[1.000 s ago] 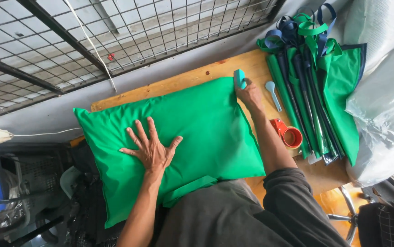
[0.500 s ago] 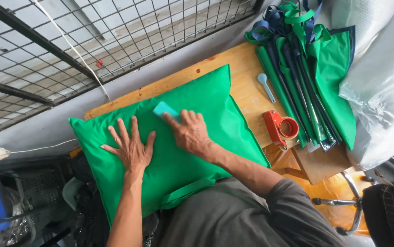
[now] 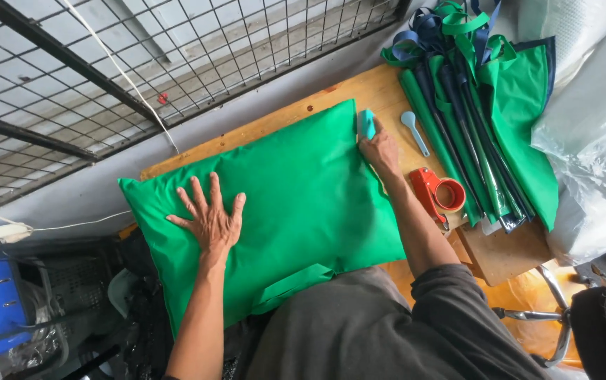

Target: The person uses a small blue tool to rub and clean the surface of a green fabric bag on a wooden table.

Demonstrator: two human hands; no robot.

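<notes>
On the worktop [image 3: 359, 95]: green bag [image 3: 296, 204] lay flat.
Left hand [image 3: 208, 218]: your fingers spread wide, pressing it.
Right hand [image 3: 380, 149]: your fingers held a teal block [image 3: 365, 123] at its edge.

A small sewing or packing workshop: wooden bench [image 3: 331, 105], stacked green bags [image 3: 486, 119], tape dispenser [image 3: 438, 191], wire mesh [image 3: 176, 49], plastic-wrapped goods [image 3: 591, 155].

On the wooden table [image 3: 331, 98] in front of me lies a stuffed fabric bag [image 3: 296, 204]. My left hand [image 3: 211, 218] rests flat on its left part; my right hand [image 3: 380, 149] sits at its far right edge, on a small scraper block [image 3: 366, 123]. Right of that lie a spoon-shaped tool [image 3: 413, 130], a tape dispenser [image 3: 437, 193] and a stack of folded bags [image 3: 486, 119]. A wire grille [image 3: 141, 56] stands behind the table.
</notes>
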